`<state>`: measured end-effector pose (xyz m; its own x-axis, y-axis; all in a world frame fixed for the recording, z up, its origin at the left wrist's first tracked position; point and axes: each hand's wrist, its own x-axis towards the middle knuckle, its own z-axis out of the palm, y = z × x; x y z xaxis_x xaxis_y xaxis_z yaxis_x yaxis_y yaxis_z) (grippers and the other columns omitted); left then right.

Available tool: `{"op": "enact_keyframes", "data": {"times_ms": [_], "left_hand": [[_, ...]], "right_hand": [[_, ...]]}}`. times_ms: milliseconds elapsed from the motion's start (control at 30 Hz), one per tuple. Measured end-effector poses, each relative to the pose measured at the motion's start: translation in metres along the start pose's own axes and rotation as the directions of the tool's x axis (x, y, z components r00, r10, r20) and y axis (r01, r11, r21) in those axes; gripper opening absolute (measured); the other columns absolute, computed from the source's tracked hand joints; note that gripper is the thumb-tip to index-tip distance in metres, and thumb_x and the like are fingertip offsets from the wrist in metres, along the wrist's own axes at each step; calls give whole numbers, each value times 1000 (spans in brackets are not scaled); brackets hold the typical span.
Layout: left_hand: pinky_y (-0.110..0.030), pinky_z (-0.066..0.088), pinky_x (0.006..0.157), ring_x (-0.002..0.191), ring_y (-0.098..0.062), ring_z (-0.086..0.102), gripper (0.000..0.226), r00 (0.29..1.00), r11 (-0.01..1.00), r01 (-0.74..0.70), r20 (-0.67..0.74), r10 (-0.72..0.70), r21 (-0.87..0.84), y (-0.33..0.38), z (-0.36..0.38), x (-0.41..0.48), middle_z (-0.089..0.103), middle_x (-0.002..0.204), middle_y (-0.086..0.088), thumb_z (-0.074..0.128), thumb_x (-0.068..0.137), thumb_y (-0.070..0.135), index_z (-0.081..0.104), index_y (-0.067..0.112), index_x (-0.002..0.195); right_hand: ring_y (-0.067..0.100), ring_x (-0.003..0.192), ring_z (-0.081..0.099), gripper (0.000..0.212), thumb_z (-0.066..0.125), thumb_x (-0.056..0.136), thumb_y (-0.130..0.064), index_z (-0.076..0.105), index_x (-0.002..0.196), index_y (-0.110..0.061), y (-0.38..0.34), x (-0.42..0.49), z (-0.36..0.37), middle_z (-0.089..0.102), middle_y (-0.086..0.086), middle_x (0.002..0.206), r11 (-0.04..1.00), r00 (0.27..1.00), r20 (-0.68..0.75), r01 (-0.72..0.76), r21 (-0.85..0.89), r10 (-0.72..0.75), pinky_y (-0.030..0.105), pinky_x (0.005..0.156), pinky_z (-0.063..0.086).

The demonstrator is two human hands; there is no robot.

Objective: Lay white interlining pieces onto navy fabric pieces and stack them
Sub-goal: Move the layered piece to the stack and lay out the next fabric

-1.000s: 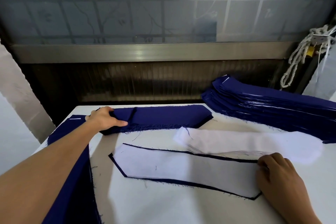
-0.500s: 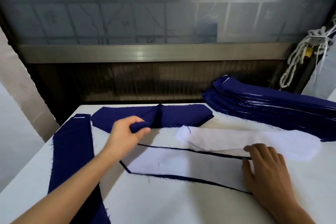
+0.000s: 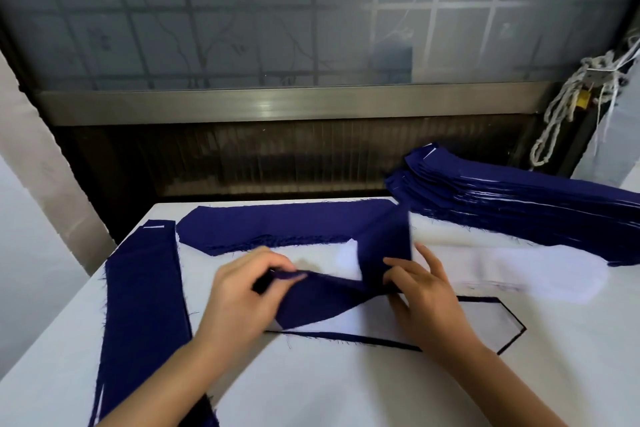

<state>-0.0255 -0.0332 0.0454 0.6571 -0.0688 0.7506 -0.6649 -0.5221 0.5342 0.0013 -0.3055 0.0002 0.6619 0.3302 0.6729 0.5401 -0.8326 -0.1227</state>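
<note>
On the bench (image 3: 346,392) the navy piece (image 3: 322,302) hangs half-folded over the interlined pair (image 3: 485,322) — best spread flat, edges matched to the navy outline beneath, before letting go. The left hand (image 3: 239,291) pinches its left end; the right hand (image 3: 429,295) holds the raised fold between thumb and fingers.

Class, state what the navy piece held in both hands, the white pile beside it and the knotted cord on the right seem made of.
Navy fabric piece: matte woven cloth, probably; it folds limply. White interlining pile: thin, matte, possibly nonwoven; weave not visible. Off-white knotted cord: twisted fibre rope, perhaps cotton; strands show.
</note>
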Motion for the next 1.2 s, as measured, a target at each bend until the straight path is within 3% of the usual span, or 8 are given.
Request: {"op": "enact_keyframes", "data": {"times_ms": [200, 367, 500, 600, 700, 867, 1000, 1200], "left_hand": [[-6, 46, 74, 81, 2, 65, 24, 931, 969, 245, -268, -247, -41, -23, -18, 2, 69, 85, 20, 78, 79, 13, 68, 35, 84], [-3, 47, 64, 79, 10, 64, 18, 845, 889, 446, -281, -456, -100, -45, -20, -1, 67, 88, 34, 67, 93, 20, 66, 37, 96], [0, 44, 68, 81, 14, 61, 17, 809, 853, 518, -288, -513, -65, -58, -16, -12, 67, 86, 32, 68, 92, 25, 63, 41, 92], [-10, 47, 75, 86, 6, 63, 12, 749, 795, 606, -315, -584, -30, -73, -12, -18, 68, 86, 20, 76, 86, 30, 71, 27, 95], [-33, 52, 89, 98, -14, 63, 30, 709, 730, 682, -268, -652, 29, -87, -12, -20, 71, 99, 7, 78, 84, 36, 73, 15, 105], [-19, 46, 66, 79, -4, 63, 9, 706, 695, 707, -199, -680, 131, -92, -13, -21, 70, 80, 15, 77, 85, 34, 72, 27, 81], [-31, 45, 65, 75, -11, 62, 15, 720, 658, 685, -153, -677, 312, -94, -10, -20, 68, 75, 14, 72, 88, 37, 70, 24, 83], [-28, 37, 63, 77, -10, 55, 13, 733, 639, 662, -160, -661, 391, -88, -8, -18, 60, 75, 19, 70, 90, 36, 70, 23, 89]], "right_hand": [[26, 89, 67, 18, 64, 81, 2, 71, 97, -4, 33, -13, -31, 69, 7, 88, 982, 997, -71, 7, -188, -20, 51, 110, 35], [27, 85, 66, 24, 67, 80, -1, 69, 104, -4, 56, -37, -58, 70, 3, 85, 947, 961, -165, -255, -198, 224, 45, 113, 29], [23, 92, 51, 29, 72, 83, 0, 64, 110, -7, 54, -58, -61, 62, 0, 80, 869, 825, -289, -491, 56, 485, 45, 100, 37], [25, 91, 51, 36, 69, 85, -8, 58, 115, -25, 45, -62, -62, 58, -11, 82, 743, 713, -215, -623, 244, 668, 47, 83, 46], [31, 82, 57, 38, 66, 87, -15, 50, 112, -39, 43, -58, -62, 60, -14, 86, 650, 653, -98, -705, 283, 751, 41, 73, 45], [17, 58, 57, 29, 64, 87, -14, 53, 111, -26, 44, -59, -59, 60, -6, 62, 666, 667, -4, -743, 72, 745, 37, 56, 46], [15, 51, 53, 21, 63, 85, -13, 54, 101, -24, 42, -58, -62, 54, -8, 51, 663, 663, 9, -748, -36, 748, 32, 50, 39], [14, 50, 51, 23, 63, 84, -10, 55, 102, -23, 38, -56, -65, 52, -7, 49, 641, 641, 22, -764, -73, 767, 28, 48, 35]]}}
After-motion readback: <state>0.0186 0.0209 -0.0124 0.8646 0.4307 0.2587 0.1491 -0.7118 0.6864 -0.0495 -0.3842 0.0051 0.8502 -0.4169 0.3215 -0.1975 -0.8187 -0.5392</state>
